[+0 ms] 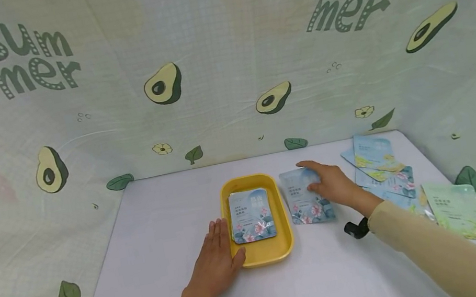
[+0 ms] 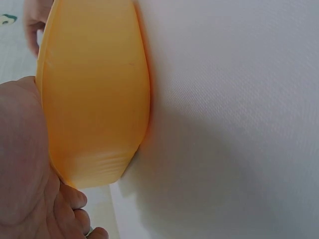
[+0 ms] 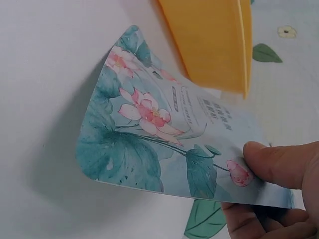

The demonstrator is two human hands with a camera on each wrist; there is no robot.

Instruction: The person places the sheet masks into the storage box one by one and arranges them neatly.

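My left hand [image 1: 215, 261] lies along the left rim of a yellow tray [image 1: 264, 256], its fingers straight and the thumb by the near left corner. The left wrist view shows the palm against the tray's outer wall [image 2: 94, 99]. Inside the tray lies a blue sheet mask packet [image 1: 251, 215] with pink lotus flowers. To the right of the tray, my right hand [image 1: 337, 184] pinches a matching sheet mask packet [image 1: 300, 201] by its right edge. In the right wrist view the thumb presses the printed face, with fingers underneath, and the packet [image 3: 149, 149] is tilted over the table.
Several blue packets [image 1: 370, 152] overlap in a loose pile at the table's far right. A green packet [image 1: 459, 210] lies in front of them near the right edge. Behind the white table [image 1: 158, 210] hangs a cloth [image 1: 214, 121] printed with avocados.
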